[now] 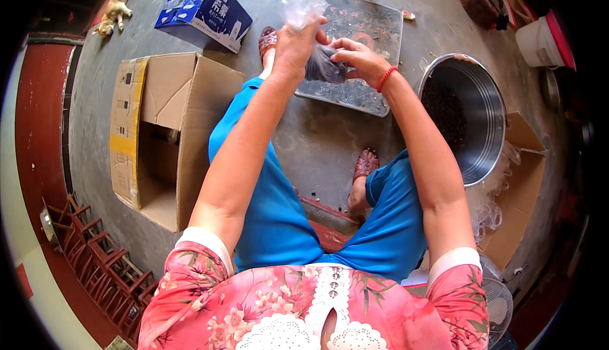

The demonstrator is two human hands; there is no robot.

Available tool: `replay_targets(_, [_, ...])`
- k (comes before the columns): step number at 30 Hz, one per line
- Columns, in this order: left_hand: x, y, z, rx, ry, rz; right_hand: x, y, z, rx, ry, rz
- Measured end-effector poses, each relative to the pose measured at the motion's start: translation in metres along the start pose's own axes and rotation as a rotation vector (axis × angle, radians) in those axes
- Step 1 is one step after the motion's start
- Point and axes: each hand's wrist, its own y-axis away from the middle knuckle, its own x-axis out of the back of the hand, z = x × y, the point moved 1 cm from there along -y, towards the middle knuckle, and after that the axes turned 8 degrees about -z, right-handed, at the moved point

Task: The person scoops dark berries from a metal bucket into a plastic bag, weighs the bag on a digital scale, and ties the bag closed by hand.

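A clear plastic bag [325, 71] with dark contents in its lower part hangs above a low metal-topped board. Its loose white upper end puffs out over my left hand [299, 48], whose fingers are wrapped round the bag's neck. From the other side, my right hand [361, 60], with a red cord at the wrist, has its fingers pressed against the filled part. What the bag contains is too blurred to name. Below lies the grey tray-like board [374, 29], with scattered dark bits on it.
To the right stands a metal tub [485, 96] holding small dark pieces. Beside it, an open carton [523, 198] has clear plastic bags [491, 204]. On the left are an open cardboard box [190, 96] and a blue box [219, 17]. A dog [117, 10] lies far left.
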Motion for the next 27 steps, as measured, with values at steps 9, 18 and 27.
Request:
replay_targets(9, [-0.004, 0.000, -0.024, 0.073, -0.127, -0.051, -0.003, 0.009, -0.026, 0.512, 0.139, 0.253])
replay_targets(18, [-0.016, 0.003, -0.029, 0.140, -0.292, -0.104, 0.011, 0.013, -0.025, 0.543, -0.378, 0.185])
replay_targets(27, [-0.014, 0.006, -0.015, 0.332, -0.134, 0.003, 0.005, 0.026, -0.035, 0.580, 0.041, 0.112])
